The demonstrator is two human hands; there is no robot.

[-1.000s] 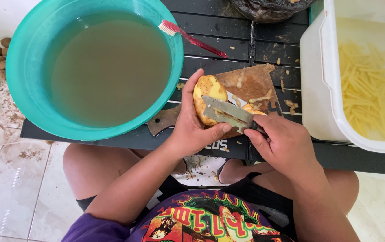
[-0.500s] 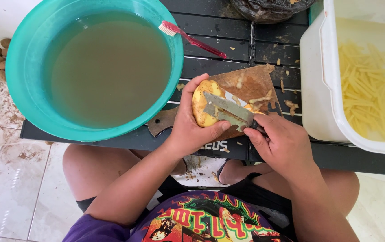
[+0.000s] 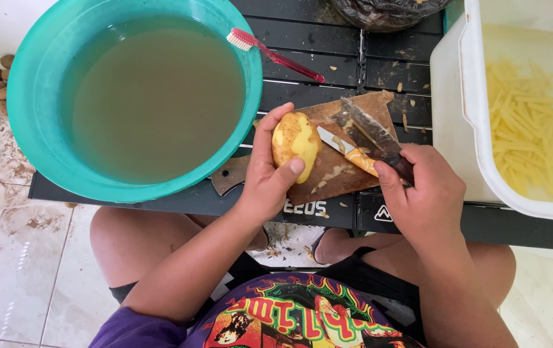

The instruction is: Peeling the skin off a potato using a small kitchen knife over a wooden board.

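The half-peeled yellow potato point(image 3: 296, 143) sits clamped in her left hand point(image 3: 269, 179) grip, while the right hand point(image 3: 421, 193) grips a knife point(image 3: 373, 136) tightly.

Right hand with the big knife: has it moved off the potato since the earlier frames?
Yes. The right hand has drawn the knife rightward, clear of the potato in the left hand; its blade now lies over the right part of the wooden cutting board.

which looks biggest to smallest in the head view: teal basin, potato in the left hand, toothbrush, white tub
1. teal basin
2. white tub, though cut off by the frame edge, so its rank against the basin is unsure
3. toothbrush, long but thin
4. potato, shorter than the toothbrush but bulkier
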